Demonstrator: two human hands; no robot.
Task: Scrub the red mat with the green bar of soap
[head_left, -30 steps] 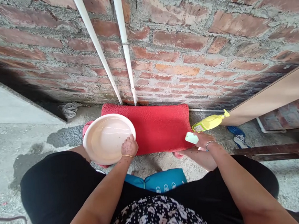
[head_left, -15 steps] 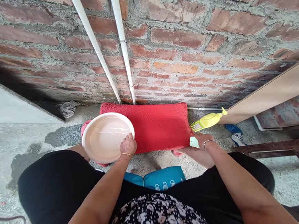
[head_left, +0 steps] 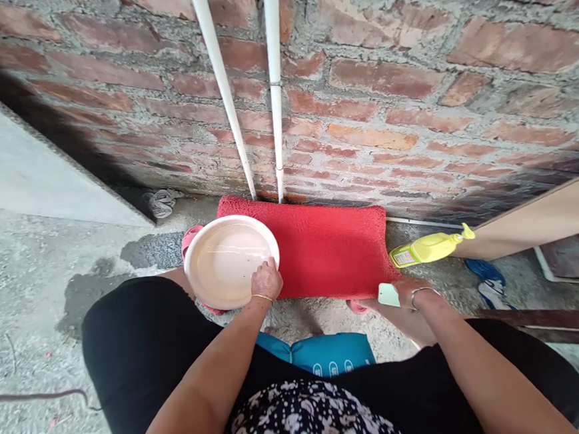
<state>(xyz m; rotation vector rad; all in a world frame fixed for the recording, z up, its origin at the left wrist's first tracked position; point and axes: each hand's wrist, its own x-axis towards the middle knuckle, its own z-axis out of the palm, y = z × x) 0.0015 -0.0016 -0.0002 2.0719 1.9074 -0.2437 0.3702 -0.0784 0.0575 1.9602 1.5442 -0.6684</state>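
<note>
My left hand [head_left: 267, 281] grips the right rim of a round pale pink basin [head_left: 210, 297] with clear water in it. The basin rests on the left end of a red textured mat [head_left: 329, 250]. Past the mat's lower right corner, my right hand [head_left: 410, 292] is closed around a flat pale green piece [head_left: 388, 295] with a small hole near its edge; the part inside my fingers is hidden. Just above that hand, a yellow pump bottle [head_left: 427, 249] stands tilted in view beside the mat.
Two white pipes [head_left: 276, 97] run down the brick wall [head_left: 384, 82] behind the mat. A teal bundle [head_left: 325, 353] lies between my legs. A grey board [head_left: 38, 150] leans at left, a tan board [head_left: 540, 217] at right. A blue and white shoe [head_left: 493, 291] lies on the floor.
The whole view has shifted, so the scene sits farther right. More of the pale green piece shows beside my right hand. My left hand keeps its hold on the basin rim.
</note>
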